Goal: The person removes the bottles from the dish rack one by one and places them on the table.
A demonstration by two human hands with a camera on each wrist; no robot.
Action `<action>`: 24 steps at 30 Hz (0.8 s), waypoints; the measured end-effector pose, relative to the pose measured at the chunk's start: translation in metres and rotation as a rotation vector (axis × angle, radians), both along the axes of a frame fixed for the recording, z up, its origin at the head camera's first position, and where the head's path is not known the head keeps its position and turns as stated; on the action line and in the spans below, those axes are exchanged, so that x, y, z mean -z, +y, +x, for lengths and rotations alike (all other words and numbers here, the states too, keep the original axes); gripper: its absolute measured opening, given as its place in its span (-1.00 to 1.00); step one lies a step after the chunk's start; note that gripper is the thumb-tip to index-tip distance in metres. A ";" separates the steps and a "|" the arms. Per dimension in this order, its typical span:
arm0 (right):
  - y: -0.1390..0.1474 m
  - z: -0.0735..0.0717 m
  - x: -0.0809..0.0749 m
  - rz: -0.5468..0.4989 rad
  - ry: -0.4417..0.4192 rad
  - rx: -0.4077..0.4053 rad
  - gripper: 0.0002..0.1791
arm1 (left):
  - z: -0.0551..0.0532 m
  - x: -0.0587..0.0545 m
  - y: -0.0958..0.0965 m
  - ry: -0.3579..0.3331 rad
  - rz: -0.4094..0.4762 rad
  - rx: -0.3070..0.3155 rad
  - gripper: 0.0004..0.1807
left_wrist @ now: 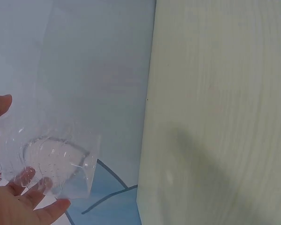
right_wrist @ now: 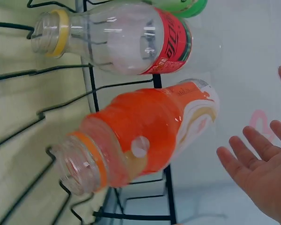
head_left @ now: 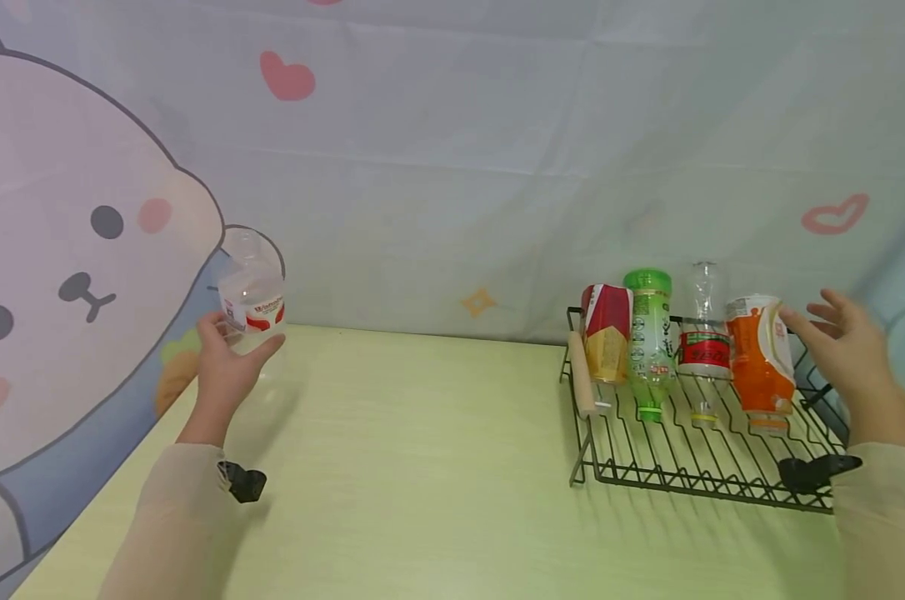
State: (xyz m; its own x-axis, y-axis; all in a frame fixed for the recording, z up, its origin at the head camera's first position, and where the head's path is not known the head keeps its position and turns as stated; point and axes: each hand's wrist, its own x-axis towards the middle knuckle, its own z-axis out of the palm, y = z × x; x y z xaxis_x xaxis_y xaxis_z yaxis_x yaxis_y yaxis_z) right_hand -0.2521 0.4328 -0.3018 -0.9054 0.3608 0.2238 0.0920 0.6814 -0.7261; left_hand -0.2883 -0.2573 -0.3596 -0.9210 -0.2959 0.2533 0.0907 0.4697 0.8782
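On the left, my left hand [head_left: 227, 367] grips a clear plastic bottle [head_left: 252, 287] with a white and red label, raised above the table with its neck up. In the left wrist view, the fingers [left_wrist: 35, 192] curl around the ribbed, see-through bottle [left_wrist: 61, 161]. My right hand [head_left: 846, 350] hovers just right of an orange-wrapped bottle [head_left: 760, 358], fingers spread and holding nothing. That orange bottle leans in a black wire rack [head_left: 673, 482], its uncapped mouth low and towards me. Beside it in the rack is a clear bottle [head_left: 705, 350] with a red label.
Farther left in the rack lie a green bottle [head_left: 650, 342] and a red-and-gold wrapped bottle [head_left: 607, 333]. A wooden handle [head_left: 582, 375] runs along the rack's left side. The pale table [head_left: 407, 450] meets a printed cloth backdrop [head_left: 437, 167] behind.
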 end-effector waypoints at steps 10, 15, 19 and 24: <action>0.017 -0.003 0.017 -0.112 -0.047 0.047 -0.02 | -0.004 0.017 -0.014 -0.030 0.113 -0.105 -0.01; 0.024 -0.003 0.020 -0.204 -0.086 0.060 0.00 | -0.007 0.026 -0.019 -0.039 0.154 -0.126 -0.02; 0.027 -0.006 0.021 -0.249 -0.110 0.041 0.00 | -0.008 0.032 -0.023 -0.043 0.160 -0.164 -0.02; 0.034 -0.007 0.025 -0.263 -0.203 -0.045 0.07 | -0.009 0.036 -0.027 -0.036 0.156 -0.191 -0.03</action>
State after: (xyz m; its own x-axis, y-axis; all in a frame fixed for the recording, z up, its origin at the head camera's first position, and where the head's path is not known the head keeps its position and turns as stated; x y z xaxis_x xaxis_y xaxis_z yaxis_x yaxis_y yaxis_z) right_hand -0.2593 0.4666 -0.3268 -0.9384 0.3405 -0.0587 0.2270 0.4794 -0.8478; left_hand -0.2971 -0.2844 -0.3960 -0.8522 -0.4985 0.1591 -0.0196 0.3342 0.9423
